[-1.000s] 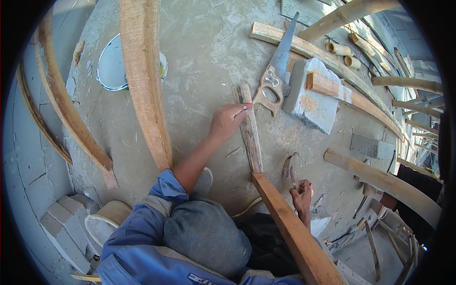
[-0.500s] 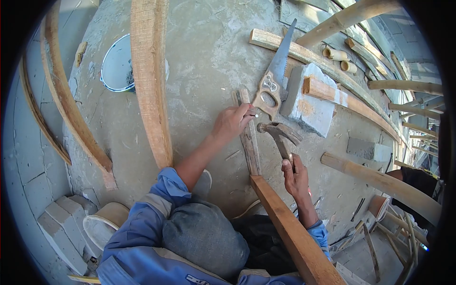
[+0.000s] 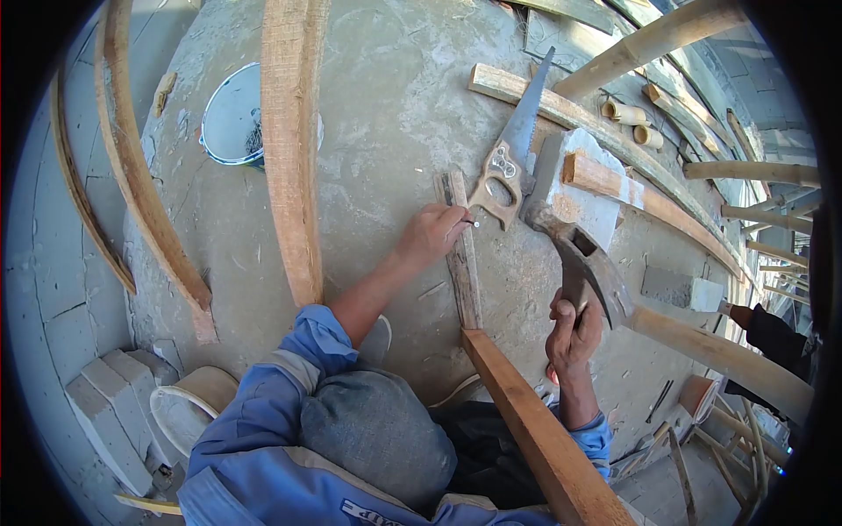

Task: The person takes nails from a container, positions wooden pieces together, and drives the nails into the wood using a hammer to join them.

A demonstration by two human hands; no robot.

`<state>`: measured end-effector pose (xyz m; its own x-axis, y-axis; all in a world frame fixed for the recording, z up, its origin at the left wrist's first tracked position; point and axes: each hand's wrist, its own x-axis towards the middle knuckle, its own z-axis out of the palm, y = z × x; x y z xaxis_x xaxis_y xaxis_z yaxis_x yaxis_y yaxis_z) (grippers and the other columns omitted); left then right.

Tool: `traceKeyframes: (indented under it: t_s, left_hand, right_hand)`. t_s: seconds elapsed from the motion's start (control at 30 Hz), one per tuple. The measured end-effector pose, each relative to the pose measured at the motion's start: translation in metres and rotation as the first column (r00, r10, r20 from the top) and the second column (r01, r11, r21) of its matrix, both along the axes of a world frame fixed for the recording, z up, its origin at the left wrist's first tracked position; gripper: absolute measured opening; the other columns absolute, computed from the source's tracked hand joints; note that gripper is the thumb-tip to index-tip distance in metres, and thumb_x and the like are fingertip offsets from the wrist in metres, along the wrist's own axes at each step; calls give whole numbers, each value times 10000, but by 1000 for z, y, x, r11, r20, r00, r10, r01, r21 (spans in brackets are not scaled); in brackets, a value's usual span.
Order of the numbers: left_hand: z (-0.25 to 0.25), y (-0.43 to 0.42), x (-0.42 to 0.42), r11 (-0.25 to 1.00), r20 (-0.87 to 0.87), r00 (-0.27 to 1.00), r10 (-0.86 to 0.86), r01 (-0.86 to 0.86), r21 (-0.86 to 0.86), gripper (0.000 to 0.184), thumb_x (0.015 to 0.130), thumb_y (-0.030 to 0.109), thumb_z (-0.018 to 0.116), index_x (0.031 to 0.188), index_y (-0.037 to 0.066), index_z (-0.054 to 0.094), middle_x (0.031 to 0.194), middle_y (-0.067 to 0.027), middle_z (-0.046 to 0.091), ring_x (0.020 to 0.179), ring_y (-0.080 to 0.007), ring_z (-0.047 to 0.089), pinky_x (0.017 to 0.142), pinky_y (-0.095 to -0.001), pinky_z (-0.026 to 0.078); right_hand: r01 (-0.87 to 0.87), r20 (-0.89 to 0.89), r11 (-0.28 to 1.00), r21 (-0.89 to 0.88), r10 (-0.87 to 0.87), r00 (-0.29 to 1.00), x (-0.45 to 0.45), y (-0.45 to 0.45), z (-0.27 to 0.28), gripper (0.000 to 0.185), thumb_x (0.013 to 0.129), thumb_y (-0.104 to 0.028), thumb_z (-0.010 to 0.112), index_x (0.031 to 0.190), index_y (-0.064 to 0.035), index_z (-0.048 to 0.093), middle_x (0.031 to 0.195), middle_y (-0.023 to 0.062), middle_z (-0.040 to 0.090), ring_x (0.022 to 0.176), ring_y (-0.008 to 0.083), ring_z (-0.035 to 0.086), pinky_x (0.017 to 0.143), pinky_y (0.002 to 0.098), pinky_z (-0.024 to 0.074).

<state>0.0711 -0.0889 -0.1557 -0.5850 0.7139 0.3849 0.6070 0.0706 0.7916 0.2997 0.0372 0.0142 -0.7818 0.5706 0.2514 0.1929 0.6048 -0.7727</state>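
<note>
My left hand [image 3: 431,237] pinches a nail [image 3: 474,223] over a narrow weathered wood strip [image 3: 464,276]. My right hand [image 3: 574,337] grips the handle of a claw hammer [image 3: 586,254], whose head is raised close to the camera, right of the nail. A reddish-brown beam [image 3: 535,421] runs from the strip's near end down past my knees. Just beyond my left hand, a handsaw [image 3: 506,167] lies with its wooden handle beside the strip. Its blade points away.
A long plank [image 3: 292,131] rises at left, with a bucket [image 3: 232,118] partly behind it. A concrete block [image 3: 561,167] supports another timber [image 3: 645,195]. Grey blocks [image 3: 114,421] and a pail [image 3: 189,403] stand lower left. Another person's dark sleeve [image 3: 776,342] shows at right, near bamboo poles [image 3: 719,355].
My right hand has lifted the hammer from low beside the beam, past nail height, to nearer the camera and rightward. My left hand keeps its pinch on the nail, which now tilts more sideways.
</note>
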Motion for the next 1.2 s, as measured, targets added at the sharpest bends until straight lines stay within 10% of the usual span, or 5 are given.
traceKeyframes:
  t_s: [0.23, 0.37, 0.77, 0.97, 1.2]
  left_hand:
    - [-5, 1, 2, 1000, 32, 999, 23, -22, -18, 116, 874, 94, 752, 970, 49, 705, 953, -103, 764, 914, -329, 731, 829, -421, 585]
    - [0, 1, 4, 999, 29, 999, 40, -39, -22, 113, 868, 81, 756, 962, 46, 702, 941, -110, 763, 904, -333, 733, 820, -422, 589]
    - [-5, 1, 2, 1000, 2, 1000, 26, -26, -6, 146, 872, 81, 751, 968, 58, 642, 920, -103, 750, 883, -342, 728, 782, -440, 589]
    - [-7, 0, 6, 999, -26, 999, 35, -36, -36, 118, 863, 63, 730, 949, 23, 660, 930, -124, 758, 866, -346, 737, 775, -429, 603]
    - [21, -10, -8, 996, -38, 999, -26, 23, -87, 497, 791, 235, 845, 1198, 47, 631, 1257, -124, 704, 1172, -343, 673, 966, -433, 551]
  right_hand:
    - [-134, -281, 990, 42, 141, 949, 2, -2, -24, 431, 1098, -353, 534, 1316, 19, 554, 775, 41, 533, 621, 128, 496, 569, 279, 404]
    - [-75, 469, 986, 151, -4, 883, -12, -4, -44, 262, 985, -72, 666, 1243, -42, 637, 944, 223, 704, 755, 342, 726, 621, 420, 564]
    - [-82, -415, 994, -71, 46, 909, -5, -12, -9, 443, 1096, -428, 513, 1305, -39, 549, 804, 85, 566, 628, 137, 490, 544, 301, 442]
    - [-20, 477, 999, 36, 1, 879, 1, -9, -59, 279, 990, -147, 684, 1222, -6, 621, 937, 238, 691, 752, 384, 707, 588, 452, 529]
    - [16, 39, 996, 87, -20, 999, 6, 7, -14, 331, 1089, -311, 560, 1171, 8, 592, 738, 72, 576, 599, 155, 531, 541, 300, 432]
